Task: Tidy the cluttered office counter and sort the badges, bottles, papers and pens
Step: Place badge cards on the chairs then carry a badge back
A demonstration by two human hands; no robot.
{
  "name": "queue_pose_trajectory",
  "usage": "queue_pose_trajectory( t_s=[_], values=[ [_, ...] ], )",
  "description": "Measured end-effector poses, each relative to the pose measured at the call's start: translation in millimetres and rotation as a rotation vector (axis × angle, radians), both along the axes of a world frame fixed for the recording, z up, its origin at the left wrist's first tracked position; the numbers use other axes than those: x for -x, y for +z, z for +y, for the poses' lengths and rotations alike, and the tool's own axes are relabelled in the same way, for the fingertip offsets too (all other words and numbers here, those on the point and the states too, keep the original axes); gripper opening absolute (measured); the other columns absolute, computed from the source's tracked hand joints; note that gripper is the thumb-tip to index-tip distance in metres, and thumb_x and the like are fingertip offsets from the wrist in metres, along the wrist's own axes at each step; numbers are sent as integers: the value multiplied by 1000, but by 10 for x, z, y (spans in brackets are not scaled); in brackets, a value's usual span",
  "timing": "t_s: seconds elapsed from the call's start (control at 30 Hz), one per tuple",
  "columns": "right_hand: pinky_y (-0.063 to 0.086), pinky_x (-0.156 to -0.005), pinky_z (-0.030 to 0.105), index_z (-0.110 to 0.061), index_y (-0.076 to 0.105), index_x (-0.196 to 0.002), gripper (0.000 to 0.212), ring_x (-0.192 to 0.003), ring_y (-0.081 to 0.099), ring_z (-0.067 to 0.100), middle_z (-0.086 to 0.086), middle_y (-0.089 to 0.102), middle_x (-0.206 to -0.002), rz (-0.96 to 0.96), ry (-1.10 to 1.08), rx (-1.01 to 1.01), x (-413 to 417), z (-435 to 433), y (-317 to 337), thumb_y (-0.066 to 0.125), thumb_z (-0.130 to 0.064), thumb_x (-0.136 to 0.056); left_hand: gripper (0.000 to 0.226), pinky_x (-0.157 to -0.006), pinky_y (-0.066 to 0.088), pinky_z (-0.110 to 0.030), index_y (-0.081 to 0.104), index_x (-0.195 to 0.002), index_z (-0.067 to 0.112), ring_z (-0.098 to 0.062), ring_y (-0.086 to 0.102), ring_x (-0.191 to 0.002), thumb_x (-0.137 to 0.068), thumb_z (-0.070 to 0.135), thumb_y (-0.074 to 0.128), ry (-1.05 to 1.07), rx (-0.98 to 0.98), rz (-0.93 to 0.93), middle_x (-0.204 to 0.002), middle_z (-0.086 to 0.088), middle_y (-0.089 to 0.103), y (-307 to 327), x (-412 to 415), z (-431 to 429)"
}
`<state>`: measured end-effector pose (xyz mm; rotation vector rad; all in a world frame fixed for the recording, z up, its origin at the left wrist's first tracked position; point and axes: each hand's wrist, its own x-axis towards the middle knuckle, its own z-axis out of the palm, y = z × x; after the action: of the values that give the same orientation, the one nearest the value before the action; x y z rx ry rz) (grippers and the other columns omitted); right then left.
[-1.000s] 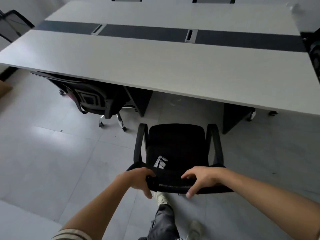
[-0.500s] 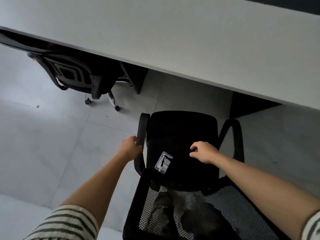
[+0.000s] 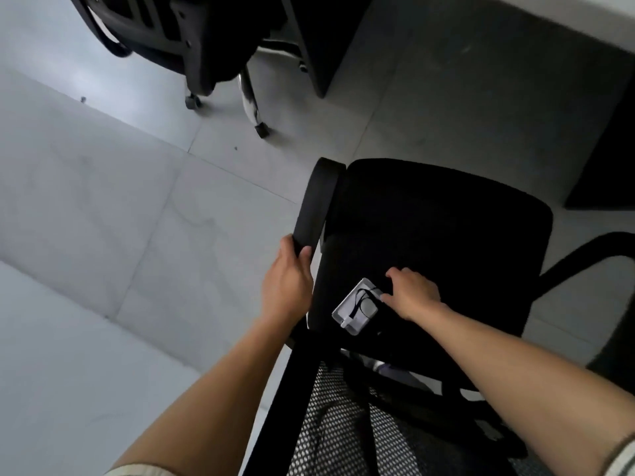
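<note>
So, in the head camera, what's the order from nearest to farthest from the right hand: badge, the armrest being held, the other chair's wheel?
1. The badge, on the seat, at the fingertips of the right hand.
2. The armrest, on the seat's left side.
3. The wheel of the second chair, far up and left.

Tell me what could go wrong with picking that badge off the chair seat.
1. The right hand touches only an edge of the badge; it could slip on the dark seat.
2. The loose black cord may snag or dangle.
3. The left hand grips the armrest; leaning there might swing the chair.
</note>
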<state>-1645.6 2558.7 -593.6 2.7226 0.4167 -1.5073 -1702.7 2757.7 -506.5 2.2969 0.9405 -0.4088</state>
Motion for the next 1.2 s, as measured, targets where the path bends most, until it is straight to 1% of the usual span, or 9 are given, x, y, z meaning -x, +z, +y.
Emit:
queue_pose_trajectory(
  t_s=[0.13, 0.27, 0.4, 0.5, 0.67, 0.77, 0.97, 1.13, 1.2],
  values=[
    [50, -76, 35, -19, 57, -119, 31, -98, 63, 25, 5, 65, -109, 1, -31, 22, 120, 24, -208, 54, -40, -95, 25, -63, 31, -34, 39, -116, 12, -39, 56, -81, -102, 32, 36, 12, -4, -21, -80, -2, 51, -72, 43, -2],
    [53, -72, 32, -26, 69, -90, 11, -87, 65, 20, -2, 69, -89, 96, -299, -101, 115, -73, -52, 60, -33, -92, 28, -67, 34, -35, 38, -122, 15, -37, 56, -90, -102, 34, 35, 43, 45, 29, -93, -10, 59, -43, 52, 10],
    [50, -74, 30, -30, 73, -95, 12, -86, 63, 13, -11, 67, -88, 76, -335, -281, 33, -210, 403, 62, -34, -91, 32, -79, 40, -40, 39, -128, 15, -35, 52, -108, -100, 29, 39, 23, 73, 127, -120, -13, 54, 57, 45, 24],
    [54, -79, 31, -28, 73, -98, 15, -77, 67, 9, -9, 71, -76, 93, -357, -425, -33, -310, 887, 61, -24, -92, 32, -78, 40, -40, 41, -126, 11, -33, 48, -111, -94, 17, 43, -33, -3, 206, -122, -11, 47, 306, 122, -36],
    [47, -56, 20, -24, 71, -105, 21, -51, 57, 3, -4, 64, -64, 90, -369, -578, -131, -434, 1771, 56, -14, -95, 31, -90, 48, -41, 56, -121, 14, -30, 55, -110, -91, 18, 45, -63, 69, 273, -123, -9, 51, 722, 441, -206],
    [43, -55, 20, -24, 72, -103, 22, -50, 52, 1, -5, 60, -59, 71, -343, -628, -166, -489, 2360, 56, -12, -94, 31, -95, 46, -37, 60, -121, 17, -27, 55, -115, -92, 18, 47, -91, 146, 247, -125, -8, 58, 1025, 627, -301],
    [41, -52, 24, -18, 72, -89, 26, -48, 46, 8, -4, 52, -53, 133, -348, -696, -49, -412, 3546, 51, -2, -93, 38, -81, 42, -22, 62, -120, 18, -25, 60, -105, -85, 7, 50, -125, 262, 144, -111, -7, 64, 1646, 753, -218],
    [44, -55, 27, -10, 73, -82, 29, -51, 45, 12, -2, 53, -55, 141, -335, -761, 216, -268, 4537, 47, 1, -90, 38, -85, 49, -32, 61, -121, 13, -29, 61, -98, -88, 4, 45, -69, 478, 96, -103, -10, 62, 2091, 762, -111],
    [43, -56, 27, -4, 71, -83, 29, -53, 43, 14, -2, 55, -56, 149, -346, -811, 323, -206, 4935, 44, 4, -90, 31, -73, 48, -29, 62, -118, 12, -26, 60, -94, -91, 10, 47, -65, 557, 103, -100, -7, 60, 2227, 772, -74]
  ],
)
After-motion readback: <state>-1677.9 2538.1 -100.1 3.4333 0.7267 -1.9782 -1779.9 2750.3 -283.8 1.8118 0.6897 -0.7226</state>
